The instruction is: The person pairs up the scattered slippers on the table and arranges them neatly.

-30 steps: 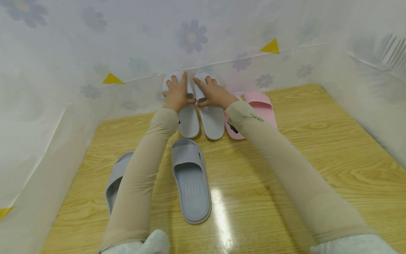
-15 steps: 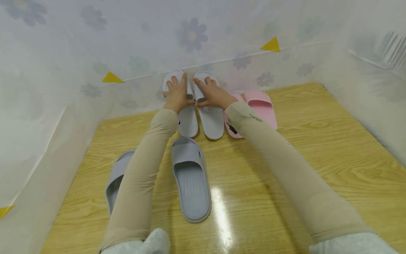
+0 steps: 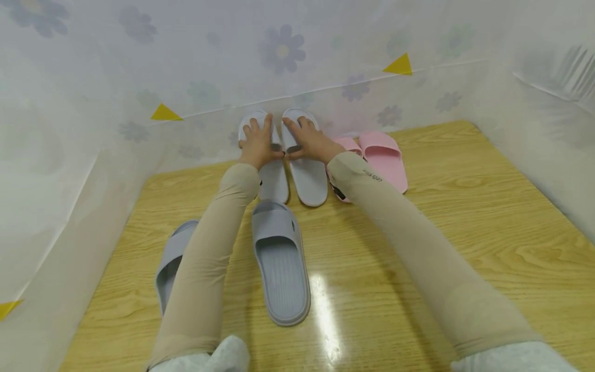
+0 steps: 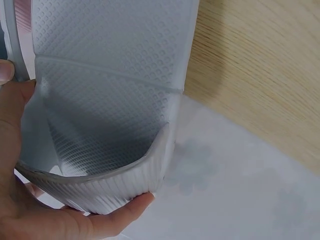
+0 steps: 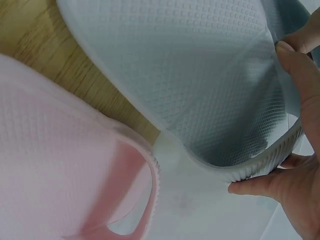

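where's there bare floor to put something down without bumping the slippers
The widest bare patch of wooden floor lies right of the right arm, bordered by the pink slippers and the curtain. The back is crowded: both hands hold the white slippers against the curtain. The grey slippers fill the near left.

Long beige sleeves [image 3: 204, 268], small black markings

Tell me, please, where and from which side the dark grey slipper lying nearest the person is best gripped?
Probably the strap of the dark grey slipper, taken from above: the strap arches over the footbed, leaving an opening on its near side where fingers could slip under. The slipper lies flat, sole down, on the wooden floor, with nothing touching it.
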